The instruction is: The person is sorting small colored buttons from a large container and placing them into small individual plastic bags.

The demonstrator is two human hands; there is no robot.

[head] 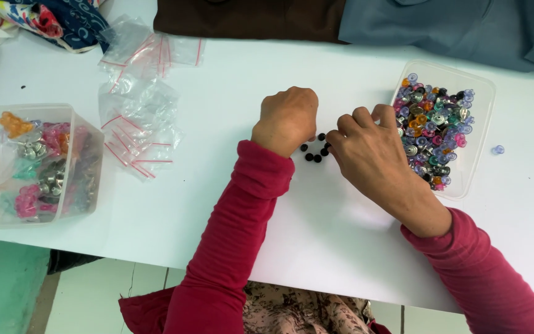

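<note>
Head view: black beads (314, 152) (round, axisless)

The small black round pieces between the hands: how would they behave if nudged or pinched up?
The black pieces look tiny and rounded, so probably light and apt to scatter or roll on the smooth white table. Their size likely demands a fingertip pinch, as the right hand is bent to them; the left hand is fisted alongside.

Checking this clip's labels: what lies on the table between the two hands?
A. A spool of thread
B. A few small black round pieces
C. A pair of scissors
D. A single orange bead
B: a small cluster of black round pieces lies on the white table between the left hand and the right hand.
</note>
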